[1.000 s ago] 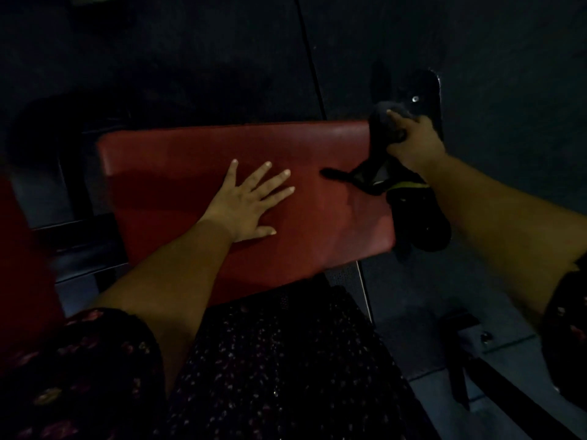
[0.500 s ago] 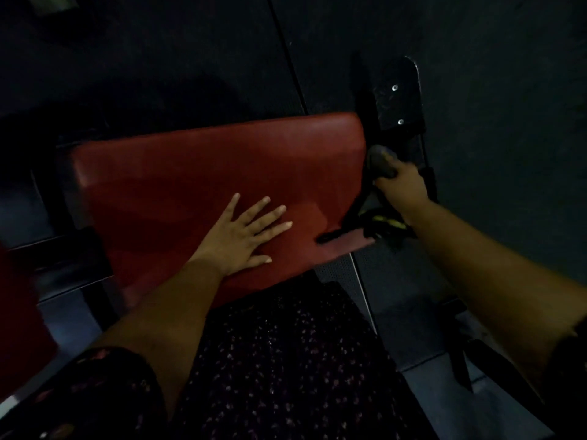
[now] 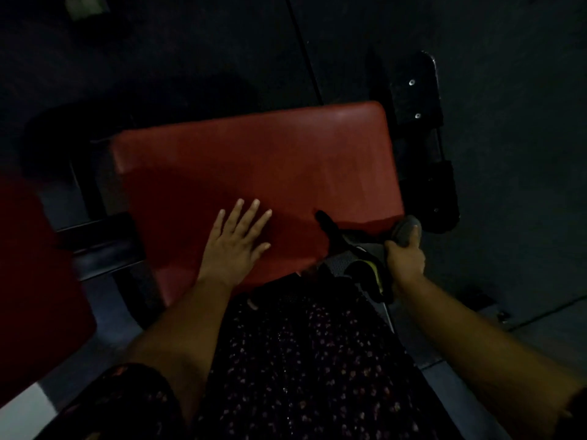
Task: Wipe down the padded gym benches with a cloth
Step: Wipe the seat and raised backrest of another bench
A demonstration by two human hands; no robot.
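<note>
A red padded bench pad [image 3: 270, 160] fills the middle of the dim view. My left hand [image 3: 235, 246] lies flat on its near part, fingers straight and spread. At the pad's near right corner my right hand [image 3: 405, 258] grips a dark grey cloth [image 3: 355, 249]. One end of the cloth bunches above my fist and a dark strip trails left onto the pad edge. A yellow-edged part hangs below my hand.
A black metal bracket [image 3: 419, 122] with bolts stands just right of the pad. Another red pad [image 3: 35, 274] sits at the left edge. Black frame bars [image 3: 95, 246] run under the pad's left side. Dark floor surrounds everything, and my patterned clothing [image 3: 301, 369] fills the near foreground.
My right hand has drawn the cloth down the pad's right edge from the far corner to the near corner. My left hand stays flat on the pad.
</note>
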